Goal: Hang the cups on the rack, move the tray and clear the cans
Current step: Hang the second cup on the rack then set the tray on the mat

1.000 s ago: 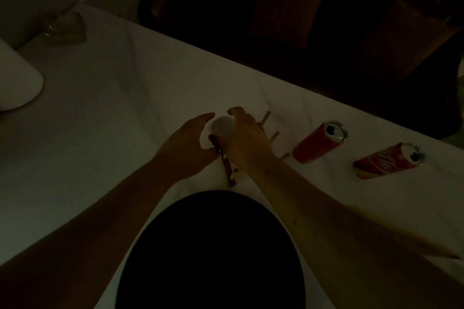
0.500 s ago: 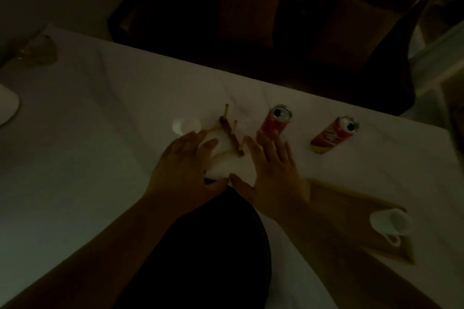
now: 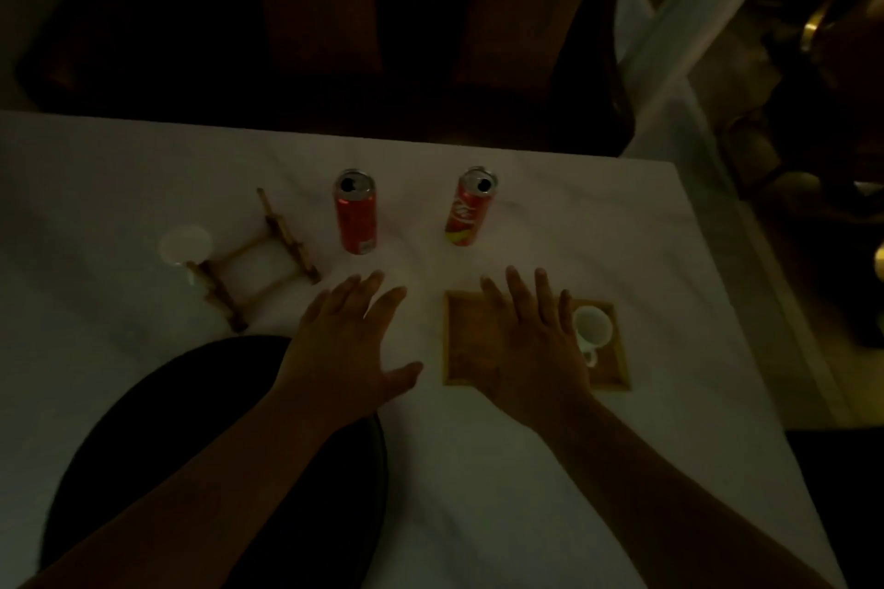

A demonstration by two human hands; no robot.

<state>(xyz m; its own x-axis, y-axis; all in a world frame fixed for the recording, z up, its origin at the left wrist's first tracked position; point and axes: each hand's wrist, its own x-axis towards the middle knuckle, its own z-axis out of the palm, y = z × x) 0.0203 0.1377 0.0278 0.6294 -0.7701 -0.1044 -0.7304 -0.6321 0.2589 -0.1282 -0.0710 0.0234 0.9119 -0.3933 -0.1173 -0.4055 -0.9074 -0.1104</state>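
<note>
Bare, spread fingers (image 3: 521, 289) of the empty right hand (image 3: 535, 349) hover over the square wooden tray (image 3: 466, 344) holding a small white handled cup (image 3: 593, 325). The left hand (image 3: 344, 344), equally splayed and empty, sits between the tray and the wooden peg rack (image 3: 258, 258), which carries another white cup (image 3: 184, 244). Two red drink cans (image 3: 355, 213) stand beyond.

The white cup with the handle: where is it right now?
In the head view, the white cup sits at the right end of the wooden tray, just right of the right hand, nearer the person than the two cans.
</note>
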